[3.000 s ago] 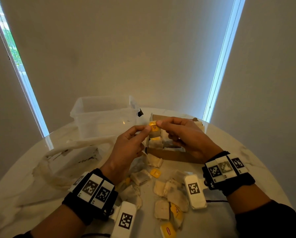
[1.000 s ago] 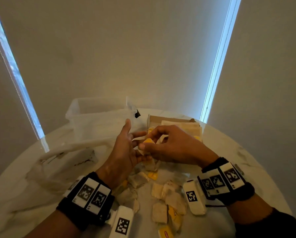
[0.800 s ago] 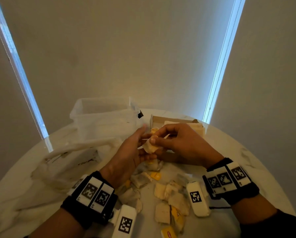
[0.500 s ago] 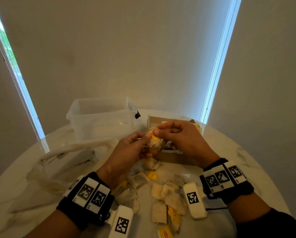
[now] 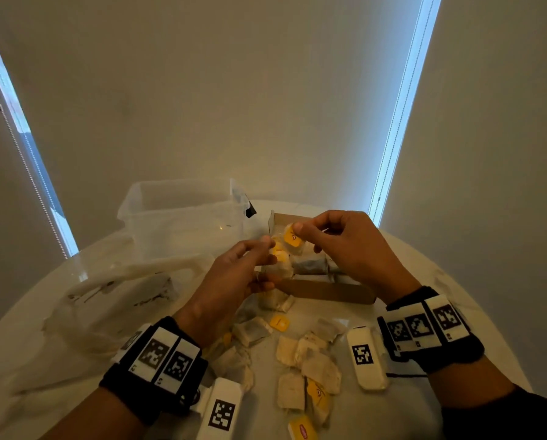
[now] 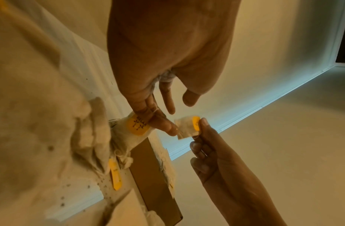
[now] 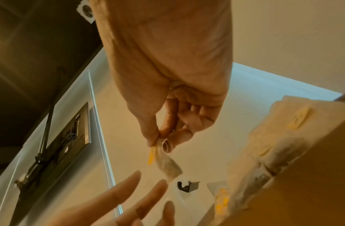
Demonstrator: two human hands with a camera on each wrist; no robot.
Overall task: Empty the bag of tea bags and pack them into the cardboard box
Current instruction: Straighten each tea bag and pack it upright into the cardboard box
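Packing is underway over the cardboard box [image 5: 324, 292] at the table's [image 5: 424, 281] far middle, partly filled, with loose tea bags [image 5: 307, 360] scattered near. The right hand [image 5: 348, 246] pinches one tea bag [image 5: 292, 238] by its yellow tag; the left hand [image 5: 234, 274] grips another, string looped over its fingers [image 6: 158, 120]. Tangled strings could, I judge, drag packed bags out.
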